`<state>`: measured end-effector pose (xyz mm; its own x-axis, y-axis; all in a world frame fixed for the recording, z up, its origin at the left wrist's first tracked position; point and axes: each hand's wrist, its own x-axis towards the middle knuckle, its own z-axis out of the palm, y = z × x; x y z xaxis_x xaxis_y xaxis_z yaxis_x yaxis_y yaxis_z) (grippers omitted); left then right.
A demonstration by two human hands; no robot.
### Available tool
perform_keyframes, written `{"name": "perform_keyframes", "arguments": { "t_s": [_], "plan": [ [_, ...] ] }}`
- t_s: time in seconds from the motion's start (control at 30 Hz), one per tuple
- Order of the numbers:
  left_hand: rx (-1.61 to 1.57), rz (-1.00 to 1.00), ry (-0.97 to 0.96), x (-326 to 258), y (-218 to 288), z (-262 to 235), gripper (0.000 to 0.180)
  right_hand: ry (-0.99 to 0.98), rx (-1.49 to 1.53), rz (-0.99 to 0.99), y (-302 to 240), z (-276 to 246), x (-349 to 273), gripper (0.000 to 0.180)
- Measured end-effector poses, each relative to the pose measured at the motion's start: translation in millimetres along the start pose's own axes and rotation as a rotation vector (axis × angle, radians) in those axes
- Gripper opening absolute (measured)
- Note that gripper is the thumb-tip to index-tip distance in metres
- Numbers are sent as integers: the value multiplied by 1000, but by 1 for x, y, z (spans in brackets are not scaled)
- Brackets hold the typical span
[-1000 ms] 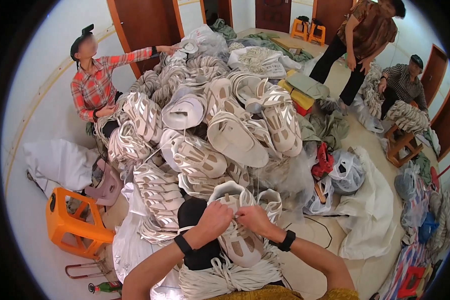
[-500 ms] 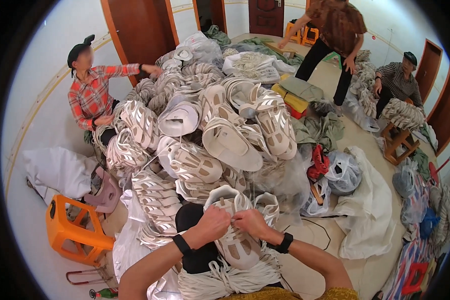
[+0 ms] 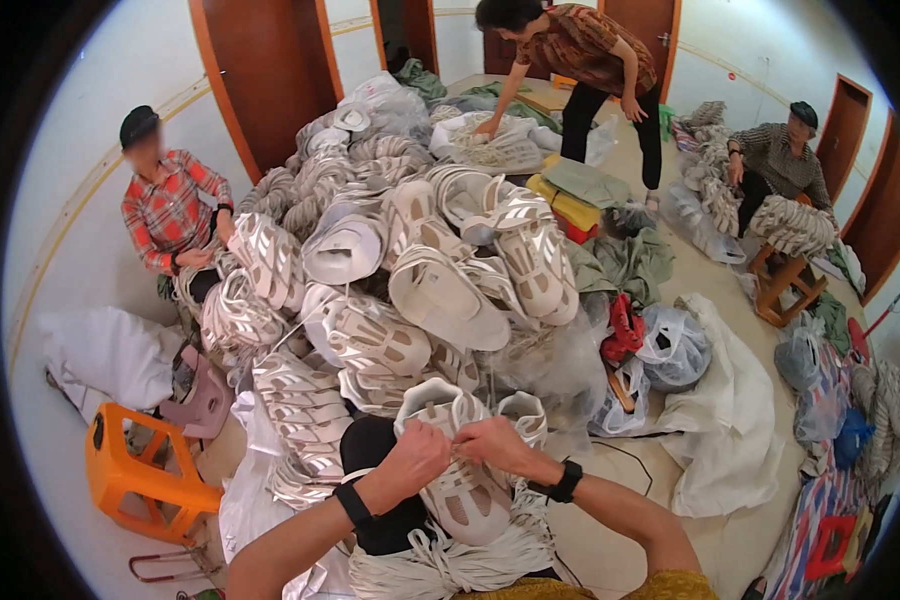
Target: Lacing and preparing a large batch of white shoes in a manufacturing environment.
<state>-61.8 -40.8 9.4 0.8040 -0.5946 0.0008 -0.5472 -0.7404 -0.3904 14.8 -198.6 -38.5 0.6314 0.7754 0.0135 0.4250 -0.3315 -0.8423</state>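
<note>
A beige and white sneaker (image 3: 467,505) rests on my lap, its toe toward me. Over its lacing rows my left hand (image 3: 417,458) and my right hand (image 3: 493,443) are closed in pinches, the fingertips close together. They grip a thin white shoelace, mostly hidden by the fingers. Beneath the sneaker lies a thick bundle of white shoelaces (image 3: 440,568) across my lap. Just beyond my right hand stands another beige shoe (image 3: 523,412), its opening upward.
Ahead rises a large heap of sneakers (image 3: 450,295), many nested in stacks. An orange stool (image 3: 150,475) stands at left, plastic bags (image 3: 674,345) at right. One person in plaid (image 3: 177,210) sits left, another (image 3: 785,165) sits far right, and a third (image 3: 595,65) bends over behind the heap.
The standing person has moved left and bent down, one hand now on a pale bundle. The person in plaid has drawn in an outstretched arm. My hands remain pinched at the sneaker's lacing.
</note>
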Motion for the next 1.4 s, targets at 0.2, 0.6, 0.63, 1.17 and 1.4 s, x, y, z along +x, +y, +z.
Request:
{"name": "perform_keyframes", "arguments": {
  "t_s": [0.2,0.6,0.63,1.17,1.4],
  "plan": [
    [-107,-316,157,-69,-58,10,6,1,-108,-166,21,-69,7,9],
    [227,-1096,-177,-385,-144,-42,14,581,-162,396,96,-311,-65,13],
    [225,-1098,-176,-393,-141,-37,14,580,-166,394,106,-314,-73,13],
    [-562,-540,-83,-50,-5,21,22,18,-469,-510,-4,-25,23,13],
    [-645,-538,76,-79,-30,11,8,-115,-799,-556,-18,-25,35,1]
  ]
}}
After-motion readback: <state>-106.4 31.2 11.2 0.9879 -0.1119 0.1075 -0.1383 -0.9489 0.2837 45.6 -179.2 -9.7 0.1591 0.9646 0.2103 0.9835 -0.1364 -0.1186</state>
